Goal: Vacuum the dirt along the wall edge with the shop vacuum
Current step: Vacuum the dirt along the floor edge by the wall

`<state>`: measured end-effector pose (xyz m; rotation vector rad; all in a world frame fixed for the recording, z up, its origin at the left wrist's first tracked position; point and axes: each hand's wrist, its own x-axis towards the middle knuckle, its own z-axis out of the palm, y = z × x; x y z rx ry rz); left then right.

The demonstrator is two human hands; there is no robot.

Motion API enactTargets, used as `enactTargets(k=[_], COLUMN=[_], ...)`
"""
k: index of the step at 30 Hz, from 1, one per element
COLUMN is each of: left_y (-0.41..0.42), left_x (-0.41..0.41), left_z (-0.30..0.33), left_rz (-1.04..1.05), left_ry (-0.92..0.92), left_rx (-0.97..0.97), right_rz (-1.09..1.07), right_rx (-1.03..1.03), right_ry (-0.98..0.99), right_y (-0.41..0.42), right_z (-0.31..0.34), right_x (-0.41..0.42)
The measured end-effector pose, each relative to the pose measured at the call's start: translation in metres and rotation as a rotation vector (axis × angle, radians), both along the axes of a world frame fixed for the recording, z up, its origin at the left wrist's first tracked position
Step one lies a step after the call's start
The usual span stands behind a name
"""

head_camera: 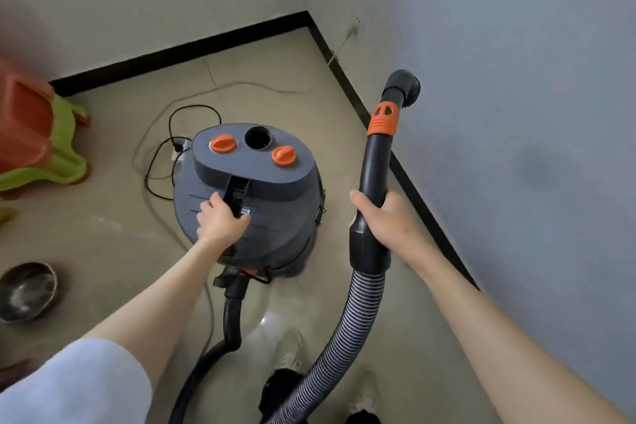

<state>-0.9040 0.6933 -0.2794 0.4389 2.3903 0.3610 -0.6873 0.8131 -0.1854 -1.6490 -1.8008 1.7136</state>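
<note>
— Beside the dark skirting strip (347,79) along the right wall, what might go wrong?

— Judging from here, the thin black power cord (161,162) looped on the beige floor (103,234) behind the grey drum-shaped shop vacuum (275,213) could snag if the drum gets dragged. The round brush nozzle (406,86) is raised well off the floor, so no dirt gets reached yet.

— And the hands?

— Left hand (220,220) curls over the vacuum's top carry handle (237,196). Right hand (385,217) is wrapped around the black rigid wand (377,162), above the ribbed hose (347,330).
</note>
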Motion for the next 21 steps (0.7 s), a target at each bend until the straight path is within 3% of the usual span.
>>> enactTargets(k=[2, 9, 21], left_y=[0.012, 0.014, 0.005], left_x=[-0.009, -0.01, 0.065], left_z=[-0.018, -0.04, -0.033], left_rz=[0.013, -0.001, -0.11], left_ry=[-0.054, 0.007, -0.211], left_rx=[0.069, 0.107, 0.233], right_rz=[-0.019, -0.151, -0.326], right_rx=[-0.017, -0.082, -0.149], right_ry=[-0.031, -0.063, -0.048], right_y=[-0.001, -0.008, -0.033], right_z=[-0.021, -0.062, -0.097], right_x=[-0.002, 0.009, 0.057])
